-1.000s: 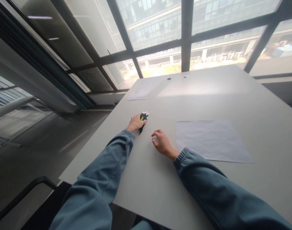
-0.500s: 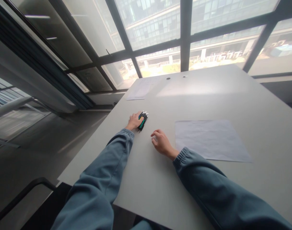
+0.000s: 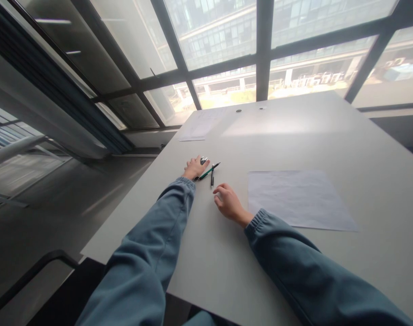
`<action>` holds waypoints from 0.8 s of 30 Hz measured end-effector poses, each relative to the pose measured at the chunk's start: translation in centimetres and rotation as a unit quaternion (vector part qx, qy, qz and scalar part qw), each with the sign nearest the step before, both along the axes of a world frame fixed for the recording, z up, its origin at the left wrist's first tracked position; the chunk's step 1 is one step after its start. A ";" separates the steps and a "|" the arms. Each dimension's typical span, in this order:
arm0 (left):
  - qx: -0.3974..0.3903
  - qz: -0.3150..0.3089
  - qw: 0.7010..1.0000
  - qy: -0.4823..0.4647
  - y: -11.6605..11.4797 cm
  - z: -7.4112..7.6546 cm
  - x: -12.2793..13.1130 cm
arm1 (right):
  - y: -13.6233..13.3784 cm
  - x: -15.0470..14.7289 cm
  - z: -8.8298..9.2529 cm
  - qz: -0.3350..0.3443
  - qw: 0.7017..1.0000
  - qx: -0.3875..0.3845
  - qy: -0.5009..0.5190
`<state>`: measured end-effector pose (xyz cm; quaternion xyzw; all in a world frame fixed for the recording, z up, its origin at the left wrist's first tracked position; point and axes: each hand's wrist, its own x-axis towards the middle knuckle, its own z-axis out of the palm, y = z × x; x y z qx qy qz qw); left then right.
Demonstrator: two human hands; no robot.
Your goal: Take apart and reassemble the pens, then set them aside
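Note:
My left hand [image 3: 195, 168] lies palm down over a bunch of pens [image 3: 203, 160], its fingers spread; silvery pen ends show past the fingers, while the hand covers the rest. A green and black pen [image 3: 209, 171] slants out from beside the thumb. Beyond it, a black pen [image 3: 212, 177] rests on the table, pointing towards me. My right hand [image 3: 228, 201] rests on the table just to the right of these pens. Its fingers are loosely curled with a gap between thumb and forefinger, and nothing is seen in them.
A blank white sheet of paper [image 3: 297, 199] lies right of my right hand. Other papers [image 3: 197, 127] lie at the table's far left corner. The white table [image 3: 281, 145] reaches to the windows. A black chair [image 3: 67, 290] stands at the near left edge.
The bunch of pens under my left hand has come apart: a green and black pen and a black pen now lie to its right. My left hand has shifted slightly; my right hand stays put.

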<state>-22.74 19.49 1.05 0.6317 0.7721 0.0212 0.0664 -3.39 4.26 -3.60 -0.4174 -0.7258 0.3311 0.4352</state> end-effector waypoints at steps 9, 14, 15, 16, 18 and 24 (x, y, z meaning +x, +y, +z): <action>0.015 -0.052 0.999 0.007 -1.3 -0.7 -1.0 | 0.0 0.0 0.0 0.005 1.000 -0.002 -0.007; 0.062 -0.099 0.993 -0.038 -1.6 -0.9 -1.9 | 0.0 0.0 -0.1 0.006 1.000 0.000 -0.004; 0.078 -0.105 0.991 -0.041 -1.7 -0.9 -2.0 | 0.0 0.0 -0.1 0.006 1.000 0.001 -0.004; 0.093 -0.109 0.989 -0.042 -1.8 -0.9 -2.0 | 0.0 0.0 -0.1 0.004 1.000 0.001 -0.004; 0.112 -0.117 0.986 -0.038 -1.9 -1.0 -1.9 | 0.0 0.0 -0.2 0.004 1.000 0.000 -0.004; 0.129 -0.131 0.983 -0.011 -2.3 -1.5 -1.5 | 0.1 0.0 -0.3 0.008 1.000 -0.004 -0.003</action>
